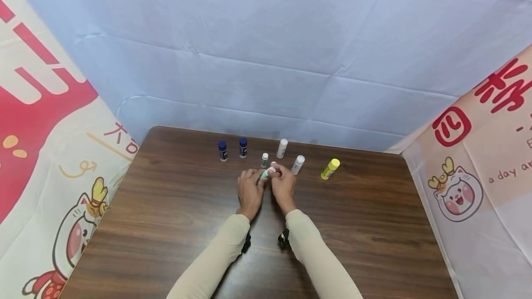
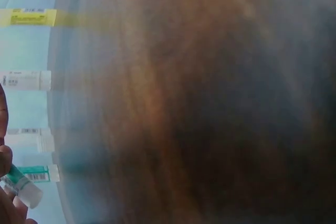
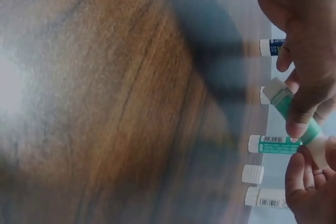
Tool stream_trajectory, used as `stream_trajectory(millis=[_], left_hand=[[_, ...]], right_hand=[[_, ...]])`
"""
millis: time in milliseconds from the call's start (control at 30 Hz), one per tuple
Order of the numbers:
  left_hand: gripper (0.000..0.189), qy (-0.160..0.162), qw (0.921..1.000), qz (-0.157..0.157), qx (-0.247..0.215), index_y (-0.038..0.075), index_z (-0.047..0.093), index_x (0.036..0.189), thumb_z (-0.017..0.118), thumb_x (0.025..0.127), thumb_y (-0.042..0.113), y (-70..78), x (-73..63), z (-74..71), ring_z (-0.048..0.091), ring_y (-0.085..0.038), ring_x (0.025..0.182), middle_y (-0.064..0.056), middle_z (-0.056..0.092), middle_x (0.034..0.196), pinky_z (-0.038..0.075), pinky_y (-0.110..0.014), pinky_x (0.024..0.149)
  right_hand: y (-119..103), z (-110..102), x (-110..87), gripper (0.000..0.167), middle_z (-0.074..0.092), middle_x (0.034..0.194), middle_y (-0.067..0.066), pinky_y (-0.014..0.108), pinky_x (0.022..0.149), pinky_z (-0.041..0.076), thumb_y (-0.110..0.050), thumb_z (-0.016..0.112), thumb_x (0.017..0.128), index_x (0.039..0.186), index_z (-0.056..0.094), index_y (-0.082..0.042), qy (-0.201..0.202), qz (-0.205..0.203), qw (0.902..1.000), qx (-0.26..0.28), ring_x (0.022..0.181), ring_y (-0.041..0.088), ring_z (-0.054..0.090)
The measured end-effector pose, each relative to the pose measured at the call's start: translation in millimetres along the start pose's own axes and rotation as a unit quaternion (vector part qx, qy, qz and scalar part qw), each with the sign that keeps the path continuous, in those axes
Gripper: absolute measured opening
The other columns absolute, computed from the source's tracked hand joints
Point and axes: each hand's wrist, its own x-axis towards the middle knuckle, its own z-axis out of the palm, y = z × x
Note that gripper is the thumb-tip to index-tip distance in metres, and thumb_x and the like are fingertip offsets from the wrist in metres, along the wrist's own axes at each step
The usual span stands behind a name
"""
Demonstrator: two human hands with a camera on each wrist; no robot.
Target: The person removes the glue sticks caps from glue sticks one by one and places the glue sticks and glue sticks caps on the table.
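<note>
Both hands meet over the far middle of the table around one green-and-white glue stick (image 3: 296, 114), tilted in the right wrist view. My left hand (image 1: 250, 193) grips its green barrel between thumb and fingers. The fingers of my right hand (image 1: 284, 186) pinch its white upper end, covering part of it. Just beyond the hands a second green glue stick (image 1: 264, 159) stands upright. A small white ridged piece like a cap (image 3: 253, 174) sits on the table beside that stick in the right wrist view.
Two blue-capped glue sticks (image 1: 223, 151) (image 1: 243, 147) stand at the back left. Two white ones (image 1: 282, 148) (image 1: 298, 164) stand right of the middle, and a yellow one (image 1: 330, 169) farther right. Behind the wooden table (image 1: 174, 197) hangs a pale cloth (image 1: 266, 59).
</note>
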Motion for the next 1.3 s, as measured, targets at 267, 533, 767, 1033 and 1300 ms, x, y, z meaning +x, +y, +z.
stream_trajectory(millis=[267, 533, 767, 1033, 1300], left_hand=[[0.028, -0.039, 0.9991, 0.003, 0.018, 0.006, 0.074, 0.107, 0.074, 0.082, 0.020, 0.6, 3.8, -0.7, 0.059, -0.025, 0.091, -0.005, 0.070, 0.099, 0.041, -0.039, 0.076], [0.025, -0.061, 0.9980, -0.014, -0.003, 0.002, 0.070, 0.109, 0.069, 0.087, 0.014, -0.5, 1.7, 1.9, 0.059, -0.028, 0.089, -0.009, 0.069, 0.097, 0.044, -0.040, 0.080], [0.027, -0.033, 0.9917, -0.092, -0.083, 0.002, 0.069, 0.109, 0.074, 0.083, 0.008, -5.0, 0.2, 0.6, 0.063, -0.030, 0.090, -0.013, 0.070, 0.099, 0.049, -0.044, 0.080], [0.025, -0.027, 0.9889, -0.111, -0.095, 0.004, 0.068, 0.105, 0.076, 0.082, 0.010, -5.9, 2.4, 2.5, 0.067, -0.026, 0.089, -0.012, 0.071, 0.098, 0.052, -0.041, 0.078], [0.025, -0.028, 0.9895, -0.113, -0.086, 0.005, 0.069, 0.105, 0.076, 0.082, 0.010, -9.1, 5.2, 6.9, 0.068, -0.026, 0.084, -0.011, 0.072, 0.095, 0.053, -0.041, 0.073]], right_hand=[[-3.1, -3.6, 1.9, 0.020, 0.069, 0.086, 0.009, 0.028, 0.066, 0.044, 0.003, 0.067, 0.083, 0.102, 0.072, -0.002, -0.030, -0.004, 0.9992, 0.025, 0.075, 0.018, 0.057], [-0.7, -8.8, 11.1, 0.023, 0.068, 0.096, 0.020, 0.016, 0.066, 0.043, 0.012, 0.060, 0.084, 0.104, 0.068, 0.007, -0.010, 0.002, 0.9929, 0.119, 0.079, 0.016, 0.058], [10.8, -13.6, 15.3, 0.022, 0.070, 0.090, 0.021, 0.010, 0.061, 0.042, 0.006, 0.070, 0.082, 0.103, 0.067, 0.011, 0.014, 0.036, 0.9932, 0.110, 0.070, 0.006, 0.057], [27.3, -12.2, 9.1, 0.023, 0.072, 0.088, 0.013, 0.014, 0.062, 0.045, -0.007, 0.078, 0.079, 0.099, 0.072, 0.004, 0.014, 0.065, 0.9964, 0.053, 0.070, 0.009, 0.063], [35.0, -9.6, 6.1, 0.021, 0.073, 0.086, 0.009, 0.026, 0.066, 0.048, -0.007, 0.079, 0.078, 0.098, 0.075, -0.002, 0.008, 0.050, 0.9987, -0.001, 0.073, 0.015, 0.065]])
